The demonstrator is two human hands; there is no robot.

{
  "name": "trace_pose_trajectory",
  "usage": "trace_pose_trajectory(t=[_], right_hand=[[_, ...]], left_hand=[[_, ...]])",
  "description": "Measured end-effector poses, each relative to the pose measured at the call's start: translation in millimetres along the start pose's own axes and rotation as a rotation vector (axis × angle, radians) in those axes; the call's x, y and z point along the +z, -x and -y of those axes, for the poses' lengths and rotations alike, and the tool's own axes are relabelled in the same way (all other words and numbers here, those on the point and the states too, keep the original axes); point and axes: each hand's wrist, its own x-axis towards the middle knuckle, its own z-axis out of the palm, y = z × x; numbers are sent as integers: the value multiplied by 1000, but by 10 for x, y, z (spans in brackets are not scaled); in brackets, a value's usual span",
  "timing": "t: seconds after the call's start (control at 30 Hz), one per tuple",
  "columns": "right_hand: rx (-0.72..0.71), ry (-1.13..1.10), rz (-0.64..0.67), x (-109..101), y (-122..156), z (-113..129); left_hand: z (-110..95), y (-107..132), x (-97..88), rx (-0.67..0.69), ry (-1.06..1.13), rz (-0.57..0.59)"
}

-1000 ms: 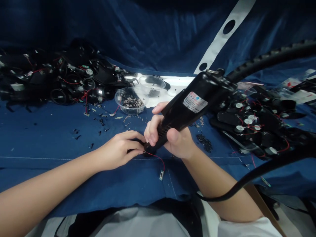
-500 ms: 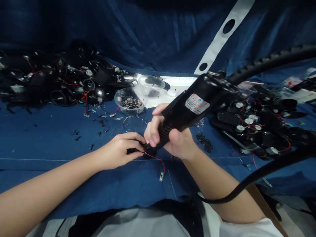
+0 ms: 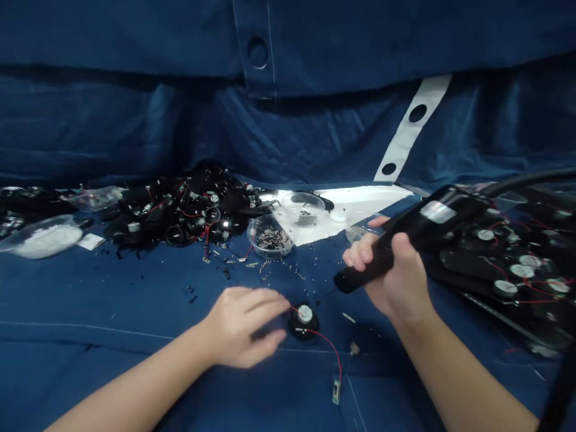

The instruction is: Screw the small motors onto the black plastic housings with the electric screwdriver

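Note:
A small round black part (image 3: 304,320) with a white centre and a red wire lies on the blue cloth (image 3: 112,300). The red wire ends in a small connector (image 3: 335,393). My left hand (image 3: 243,324) rests next to the part on its left, fingers spread and reaching toward it, holding nothing. My right hand (image 3: 396,279) is closed round a black electric screwdriver (image 3: 405,240), lifted to the right of the part with its tip pointing down-left, clear of the part.
Two clear plastic dishes (image 3: 270,235) with small screws stand behind, loose screws scattered round them. A heap of black parts with red wires (image 3: 180,210) lies at the back left, a plastic bag (image 3: 42,237) far left, and finished black parts (image 3: 508,264) on the right.
The screwdriver has lifted off the part and swung up to the right. My left hand has let go of the part and opened. The camera has tilted upward.

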Motion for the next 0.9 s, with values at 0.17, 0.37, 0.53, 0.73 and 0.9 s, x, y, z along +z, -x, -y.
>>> trace_pose_trajectory(t=[0.17,0.37,0.53,0.73,0.9], right_hand=[[96,244,-69,-61,-42,-220],[110,357,-11,-78,-23,-328],[110,379,41,-74,-8,-291],[90,369,50,-99,-13,-291],[86,328,73,-150,-34,-307]], left_hand=[[482,137,-143,-390,-60,-27],[1146,-9,-235,-685,-287,3],[1742,-464,-322,-729,-589,36],[2120,-762,-382,-584,-771,200],[1984,-916,-596,-564,-785,180]])
